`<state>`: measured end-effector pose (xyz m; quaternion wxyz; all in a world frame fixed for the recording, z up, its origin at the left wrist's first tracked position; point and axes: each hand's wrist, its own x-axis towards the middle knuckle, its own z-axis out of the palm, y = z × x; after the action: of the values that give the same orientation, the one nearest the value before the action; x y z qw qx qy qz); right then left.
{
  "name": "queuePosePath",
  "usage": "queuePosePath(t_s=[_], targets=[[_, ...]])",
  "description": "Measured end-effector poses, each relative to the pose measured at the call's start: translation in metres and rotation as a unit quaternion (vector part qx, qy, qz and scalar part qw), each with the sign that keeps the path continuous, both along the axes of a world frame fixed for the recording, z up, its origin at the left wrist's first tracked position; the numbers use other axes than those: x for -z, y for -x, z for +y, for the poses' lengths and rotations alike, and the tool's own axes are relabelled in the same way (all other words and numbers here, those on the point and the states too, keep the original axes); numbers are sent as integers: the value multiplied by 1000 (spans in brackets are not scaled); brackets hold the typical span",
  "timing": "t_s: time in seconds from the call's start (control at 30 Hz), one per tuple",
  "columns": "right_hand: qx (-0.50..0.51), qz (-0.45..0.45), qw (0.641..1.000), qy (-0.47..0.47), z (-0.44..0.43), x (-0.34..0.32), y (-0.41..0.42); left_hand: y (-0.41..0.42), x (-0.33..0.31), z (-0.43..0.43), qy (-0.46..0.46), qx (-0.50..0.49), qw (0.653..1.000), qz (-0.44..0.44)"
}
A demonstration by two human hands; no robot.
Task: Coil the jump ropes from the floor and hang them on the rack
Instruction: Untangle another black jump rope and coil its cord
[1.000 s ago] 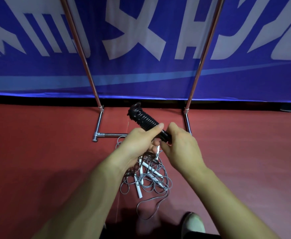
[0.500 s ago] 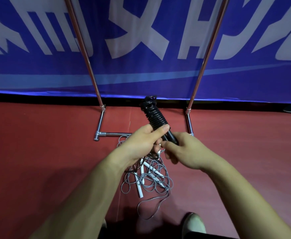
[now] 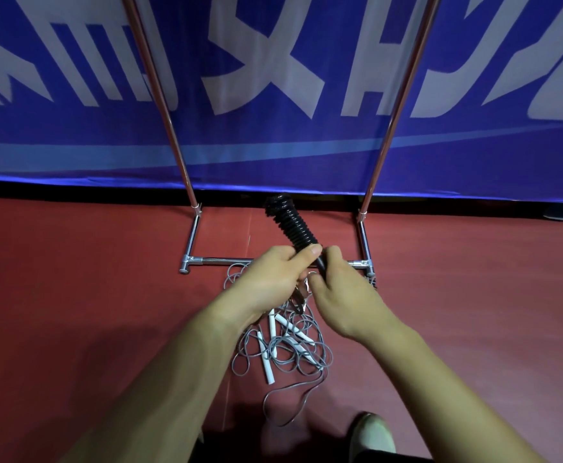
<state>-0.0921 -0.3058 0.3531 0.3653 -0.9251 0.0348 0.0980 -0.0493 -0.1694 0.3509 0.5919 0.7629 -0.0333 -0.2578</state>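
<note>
Black coiled jump rope [image 3: 292, 225] gripped by both hands.

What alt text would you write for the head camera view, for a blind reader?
Two bare hands, left hand and right hand, hold a black coiled jump rope above tangled grey ropes on a red floor. Behind stands a metal rack before a blue banner.

Only one view on my end, the head cam, wide-angle, looking forward and down from standing height. Both forearms come in from the bottom edge, close to the lens. Further out I get the dark red floor [image 3: 73, 295], the chrome tube rack [image 3: 191, 235] and the blue printed banner [image 3: 273, 155] filling the top half.
</note>
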Motion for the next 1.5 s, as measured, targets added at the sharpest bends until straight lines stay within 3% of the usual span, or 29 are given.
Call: queuePosePath(t_s=[0.07,0.13,0.23,0.33,0.5,0.63,0.7,0.87,1.03,1.13,1.27,1.4,1.5], targets=[[3,84,985,-149,-6,-11,-5,-1,-2,4,15,16,1000,-5],[1,149,941,-303,-16,-19,-8,-1,-6,6,31,30,999,-6],[-30,148,908,-390,-28,-26,-9,1,-11,8,62,28,998,17],[18,92,924,-371,-32,-19,-11,1,-11,8,78,31,995,53],[7,-66,989,-131,-32,-4,-11,0,-15,7,59,-1,988,142],[-28,-226,973,37,-17,2,-5,1,-14,0,92,-60,980,163],[-13,-261,963,71,-12,5,-4,2,-11,-5,116,-94,976,157],[-7,-243,970,-22,-10,0,-6,2,-13,-4,145,-96,975,142],[3,-100,979,-180,-16,-7,-8,0,-16,2,155,-77,978,118],[-3,-163,979,-122,-16,-6,-6,-1,-15,1,125,-67,984,104],[18,-227,970,-81,-13,-3,-4,-1,-16,-2,152,-56,979,122],[106,-225,954,-169,-18,-9,-8,0,-12,5,146,8,981,129],[155,-244,939,-186,-29,-12,-13,0,-7,11,36,79,993,80]])
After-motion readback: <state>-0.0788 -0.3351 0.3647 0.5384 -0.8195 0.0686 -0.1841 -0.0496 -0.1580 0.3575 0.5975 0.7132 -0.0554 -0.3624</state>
